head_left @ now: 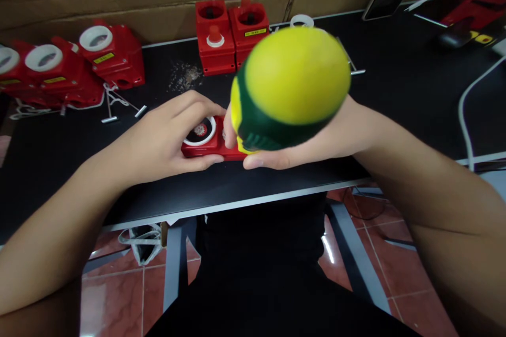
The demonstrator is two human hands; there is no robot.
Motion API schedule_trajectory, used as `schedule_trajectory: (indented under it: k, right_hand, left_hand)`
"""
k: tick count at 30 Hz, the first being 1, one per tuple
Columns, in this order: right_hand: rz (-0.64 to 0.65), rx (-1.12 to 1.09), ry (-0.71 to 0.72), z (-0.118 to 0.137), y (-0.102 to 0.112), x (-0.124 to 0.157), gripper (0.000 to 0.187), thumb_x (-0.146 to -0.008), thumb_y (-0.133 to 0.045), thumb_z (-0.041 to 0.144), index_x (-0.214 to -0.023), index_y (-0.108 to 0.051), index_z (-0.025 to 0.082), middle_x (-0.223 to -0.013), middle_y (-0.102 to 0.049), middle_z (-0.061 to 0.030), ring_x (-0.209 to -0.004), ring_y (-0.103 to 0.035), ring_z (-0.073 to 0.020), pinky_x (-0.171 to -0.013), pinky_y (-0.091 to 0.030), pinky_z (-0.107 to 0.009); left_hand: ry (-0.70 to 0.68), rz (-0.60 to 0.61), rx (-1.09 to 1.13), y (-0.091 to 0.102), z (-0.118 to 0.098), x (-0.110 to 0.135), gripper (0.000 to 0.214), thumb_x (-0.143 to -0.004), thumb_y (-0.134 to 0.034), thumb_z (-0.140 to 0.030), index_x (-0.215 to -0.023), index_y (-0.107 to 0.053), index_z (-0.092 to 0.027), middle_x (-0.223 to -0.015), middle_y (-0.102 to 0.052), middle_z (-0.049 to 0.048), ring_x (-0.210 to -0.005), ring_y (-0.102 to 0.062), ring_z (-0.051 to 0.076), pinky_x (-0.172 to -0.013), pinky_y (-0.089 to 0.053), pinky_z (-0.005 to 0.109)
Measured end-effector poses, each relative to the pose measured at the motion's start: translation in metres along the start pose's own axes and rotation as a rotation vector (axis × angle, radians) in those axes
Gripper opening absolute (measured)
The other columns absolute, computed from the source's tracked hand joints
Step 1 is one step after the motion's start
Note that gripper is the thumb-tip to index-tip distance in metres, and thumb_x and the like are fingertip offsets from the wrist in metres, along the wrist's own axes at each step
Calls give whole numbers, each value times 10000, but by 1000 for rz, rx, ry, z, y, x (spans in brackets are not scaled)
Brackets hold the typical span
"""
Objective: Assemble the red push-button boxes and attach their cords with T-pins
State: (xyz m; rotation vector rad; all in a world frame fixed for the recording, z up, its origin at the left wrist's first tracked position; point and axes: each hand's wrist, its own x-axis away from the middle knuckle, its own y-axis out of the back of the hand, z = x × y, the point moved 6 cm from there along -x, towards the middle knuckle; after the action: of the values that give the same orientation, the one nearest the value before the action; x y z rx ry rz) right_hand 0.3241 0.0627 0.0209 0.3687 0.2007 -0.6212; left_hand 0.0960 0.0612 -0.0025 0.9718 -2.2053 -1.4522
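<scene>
My left hand (pixel 169 139) is closed around the left end of a red housing (pixel 233 154) lying on the black table, thumb along its near side and fingers over its far side. A white ring (pixel 212 131) with a dark middle shows in the housing beside that hand. In my right hand (pixel 328 142) is a yellow and dark green power screwdriver (pixel 296 79), upright over the housing's right part. Its rounded top is close to the camera and covers much of the hand. The bit and the spot under it are hidden.
Several red housings with white rings (pixel 96 38) stand at the back left. Two more red boxes (pixel 215 55) stand at the back centre, near scattered crumbs (pixel 185 78). Metal T-shaped rods (pixel 124 108) lie on the left. A white cable (pixel 464 110) runs along the right.
</scene>
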Motion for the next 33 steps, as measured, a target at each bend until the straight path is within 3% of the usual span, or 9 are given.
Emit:
schedule_trajectory:
  k: [5,8,11,17,20,25,29,33]
  right_hand:
    - [33,-206,113,6,-8,-1,289,-1152,-971,307,-1248,-731,178,-1074,-798,70,-778,-743,-36,-747,-636,-116]
    - [59,-169,103,3,-12,-1,169,-1191,-843,223,-1322,-763,152,-1132,-821,62,-870,-765,-38,-807,-628,-116]
    - [75,-159,148,7,-10,0,17,-1163,-753,148,-1178,-758,155,-1061,-777,43,-880,-756,-72,-809,-647,-160]
    - [88,-58,188,15,-9,3,115,-1199,-648,70,-1153,-701,161,-1036,-731,52,-922,-745,-57,-869,-636,-152]
    - [64,-44,160,12,-10,4,83,-1219,-692,122,-1156,-682,176,-1035,-749,65,-906,-735,-43,-869,-630,-131]
    - [31,-11,156,2,-11,5,128,-1283,-745,306,-1277,-705,184,-1150,-811,71,-916,-788,-39,-978,-708,-189]
    - [9,113,192,-4,-9,7,278,-1339,-710,477,-1346,-684,200,-1304,-817,20,-1016,-822,-80,-1065,-768,-284]
    - [-8,187,183,-3,-4,8,329,-1327,-771,501,-1353,-689,184,-1337,-799,5,-1060,-816,-104,-1031,-756,-278]
  left_hand:
    - [-18,12,56,1,-3,-2,732,-1248,-648,-867,-1569,-743,-216,-1598,-822,185,-1435,-790,391,-1302,-659,554]
    - [-22,14,42,2,-2,-1,688,-1249,-659,-844,-1542,-736,-226,-1566,-823,181,-1402,-795,383,-1267,-675,537]
    - [-37,13,12,0,2,0,640,-1233,-701,-802,-1545,-728,-244,-1544,-812,176,-1419,-794,392,-1277,-678,543]
    - [-76,-9,-8,-2,3,2,731,-1278,-586,-874,-1591,-712,-225,-1627,-778,203,-1500,-779,416,-1347,-662,605]
    - [-73,-14,-3,-1,1,2,732,-1280,-589,-862,-1616,-704,-222,-1759,-725,215,-1644,-715,437,-1462,-594,623]
    - [-17,4,-40,-1,0,1,767,-1256,-580,-895,-1569,-710,-207,-1508,-781,199,-1374,-783,411,-1271,-694,586]
    - [2,25,-16,-2,0,0,754,-1238,-611,-872,-1558,-709,-197,-1541,-774,222,-1417,-773,423,-1279,-671,598]
    - [-20,8,7,1,-3,1,664,-1229,-640,-847,-1507,-737,-252,-1584,-786,174,-1435,-785,407,-1281,-677,577]
